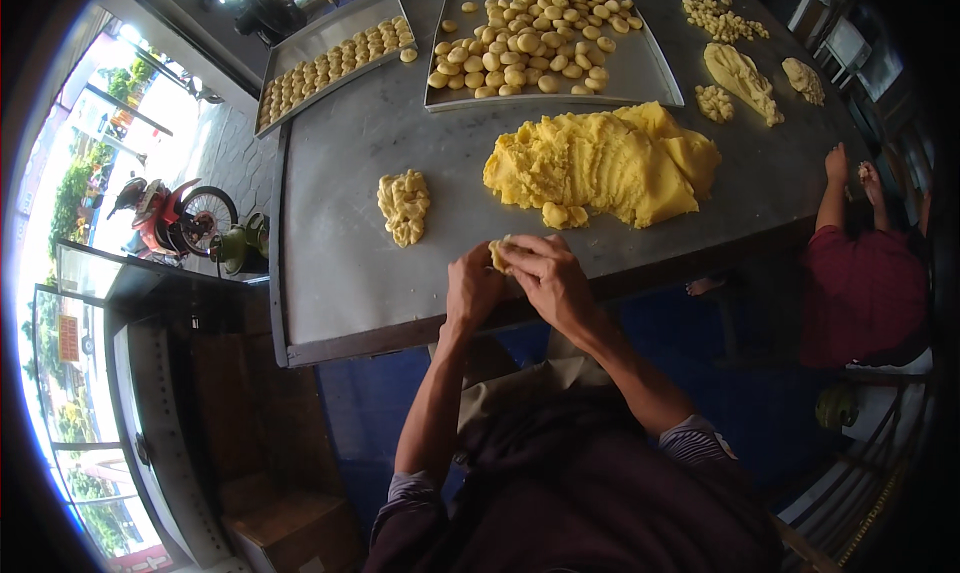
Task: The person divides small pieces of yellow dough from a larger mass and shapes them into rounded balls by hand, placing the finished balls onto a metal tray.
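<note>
Both hands pinching one small yellow dough piece [499, 254]

Left hand [472, 288] and right hand [548, 278] are grasping it, with the big yellow dough mound [600, 163] at one o'clock.

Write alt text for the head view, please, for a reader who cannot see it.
Both hands, left hand and right hand, pinch a small dough piece over a metal table. Behind lie a large yellow dough mound and two trays of shaped pieces.

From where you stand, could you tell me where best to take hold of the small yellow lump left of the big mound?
Probably pinch the small dough lump across its narrow middle, coming from above: it lies flat and elongated on the metal table, with open table on both sides.
</note>
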Demonstrator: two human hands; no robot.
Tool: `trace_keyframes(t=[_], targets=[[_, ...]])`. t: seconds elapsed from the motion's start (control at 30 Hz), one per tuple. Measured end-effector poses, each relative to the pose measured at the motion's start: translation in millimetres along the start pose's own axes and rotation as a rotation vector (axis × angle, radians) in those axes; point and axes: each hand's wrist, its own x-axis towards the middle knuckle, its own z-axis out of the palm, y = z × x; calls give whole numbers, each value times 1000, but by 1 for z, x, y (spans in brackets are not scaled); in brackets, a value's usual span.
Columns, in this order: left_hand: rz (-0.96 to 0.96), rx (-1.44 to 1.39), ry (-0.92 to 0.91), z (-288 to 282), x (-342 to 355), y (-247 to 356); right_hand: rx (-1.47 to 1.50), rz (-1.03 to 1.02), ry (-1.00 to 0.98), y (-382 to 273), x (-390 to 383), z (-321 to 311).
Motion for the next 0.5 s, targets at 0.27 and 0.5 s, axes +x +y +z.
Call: trace_keyframes(t=[0.27, 0.5], targets=[[60, 236, 134, 22, -7, -16, 67, 149, -51, -3, -2, 10], [159, -118, 4, 8, -6, -16, 217, 191, -130, -7, 9, 3]])
